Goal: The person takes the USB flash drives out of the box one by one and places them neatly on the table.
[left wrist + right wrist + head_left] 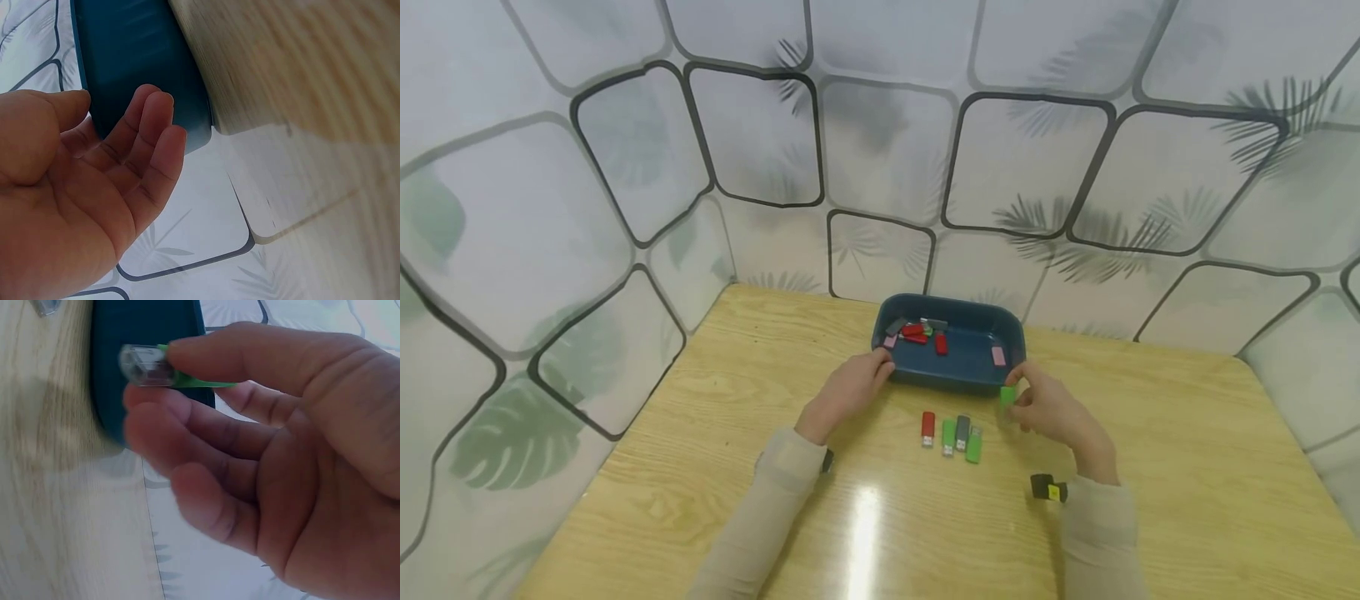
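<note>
Right hand (1052,407): thumb and forefinger are clamped on a green stick (1007,395). The remaining fingers are curled loosely beneath it. The stick is just outside the front right corner of the tray (951,385), above the table (1150,417), its clear end projecting beyond the grip.

Left hand (848,387): thumb and forefinger appear closed on the rim at the tray's front left corner; the other fingers are slightly apart and bent.

Nearby: a red stick (928,427), a second green stick (949,435), a grey stick (962,432) and a third green stick (973,448) lie side by side before the tray. More sticks (913,330) are inside, mostly bunched at its left end.

Recommendations: hold the stick by its green body, with light pressure, leaving the clear end free. Carry it clear of the rim, and release only once it is supported. The left hand should steady the tray without tipping it. Knuckles should avoid the row.
</note>
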Tool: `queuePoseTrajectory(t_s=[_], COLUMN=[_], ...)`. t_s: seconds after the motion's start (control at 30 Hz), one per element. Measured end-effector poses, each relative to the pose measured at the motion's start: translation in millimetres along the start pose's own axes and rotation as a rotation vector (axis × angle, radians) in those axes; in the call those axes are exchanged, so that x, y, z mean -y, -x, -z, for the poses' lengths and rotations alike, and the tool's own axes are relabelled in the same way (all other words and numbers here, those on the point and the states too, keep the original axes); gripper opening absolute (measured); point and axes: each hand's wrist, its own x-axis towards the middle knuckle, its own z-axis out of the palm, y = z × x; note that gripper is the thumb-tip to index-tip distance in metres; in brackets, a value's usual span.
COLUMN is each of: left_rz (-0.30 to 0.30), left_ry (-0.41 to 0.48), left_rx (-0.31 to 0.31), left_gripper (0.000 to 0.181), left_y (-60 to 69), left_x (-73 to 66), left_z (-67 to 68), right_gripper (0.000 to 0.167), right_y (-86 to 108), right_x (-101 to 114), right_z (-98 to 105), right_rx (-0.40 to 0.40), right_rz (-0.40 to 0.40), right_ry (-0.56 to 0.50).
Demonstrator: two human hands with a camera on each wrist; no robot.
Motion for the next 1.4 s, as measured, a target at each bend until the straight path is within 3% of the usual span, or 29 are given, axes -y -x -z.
queuePoseTrajectory(t_s=[0.23,0.43,0.97,1.4], left_rz=[0.008,0.0,-0.009,-0.015], left_ry=[-0.003,0.002,0.003,-0.002], left_rx=[-0.002,0.013,0.008,0.007], left_gripper=[0.025,0.024,0.025,0.024], left_y=[0.1,0.8,0.9,1.5], left_x=[1.5,1.6,1.1,-0.2], left_z=[-0.3,-1.3,-0.7,0.1], right_gripper=[0.034,0.039,0.039,0.043], right_y=[3.2,2.2,-4.4,-4.7], right_x=[-7,-14,-10,-10], right_z=[-8,-19,-27,-29], right_rx=[0.091,0.125,0.115,0.14], right_rz=[-0.049,-0.084,-0.137,-0.097], right_ry=[0.018,0.018,0.073,0.066])
